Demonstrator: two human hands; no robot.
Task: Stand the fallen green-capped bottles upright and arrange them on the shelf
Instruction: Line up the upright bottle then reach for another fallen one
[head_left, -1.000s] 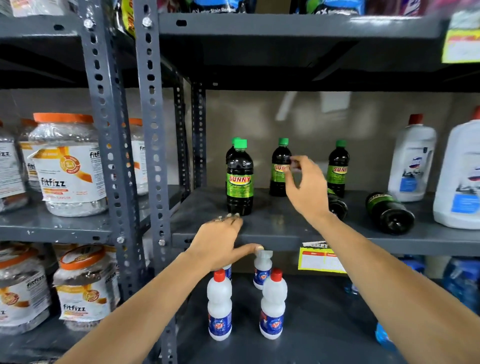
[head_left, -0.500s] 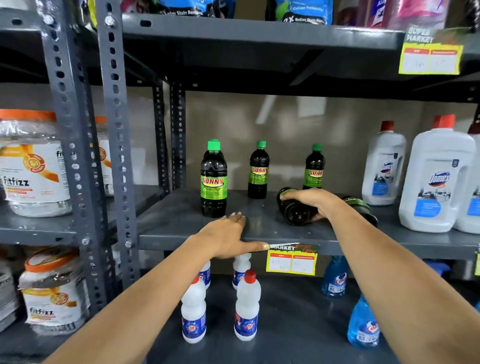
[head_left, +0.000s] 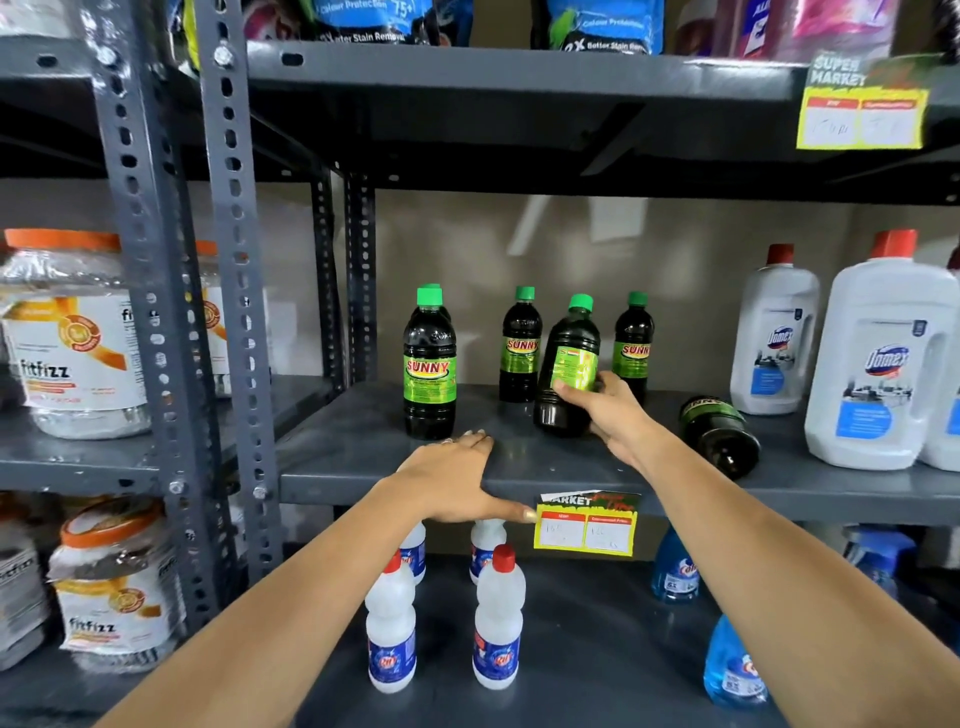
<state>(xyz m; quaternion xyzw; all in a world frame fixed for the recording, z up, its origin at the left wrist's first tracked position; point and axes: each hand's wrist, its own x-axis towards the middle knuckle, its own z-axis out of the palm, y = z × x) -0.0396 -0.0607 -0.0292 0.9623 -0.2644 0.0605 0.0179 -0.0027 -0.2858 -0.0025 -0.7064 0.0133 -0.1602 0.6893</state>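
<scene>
On the grey middle shelf (head_left: 363, 452), my right hand (head_left: 608, 410) grips a dark green-capped bottle (head_left: 569, 358) around its lower body; the bottle is nearly upright, leaning slightly right, its base at the shelf. My left hand (head_left: 457, 478) rests flat on the shelf's front edge, holding nothing. One green-capped bottle (head_left: 430, 364) stands at the front left, with another cap just showing behind it. Two more stand at the back, one (head_left: 520, 345) left of the held bottle and one (head_left: 634, 343) right of it. A further bottle (head_left: 719, 434) lies on its side to the right, base toward me.
Large white red-capped jugs (head_left: 883, 358) stand at the shelf's right end. Small white bottles (head_left: 498, 618) and blue spray bottles (head_left: 732, 665) fill the shelf below. Orange-lidded jars (head_left: 72, 338) sit on the left rack behind grey uprights (head_left: 234, 291). A yellow price tag (head_left: 584, 527) hangs on the edge.
My right hand took hold of a fallen bottle and tipped it up from lying flat to nearly upright. My left hand stayed on the shelf edge. The camera moved closer.
</scene>
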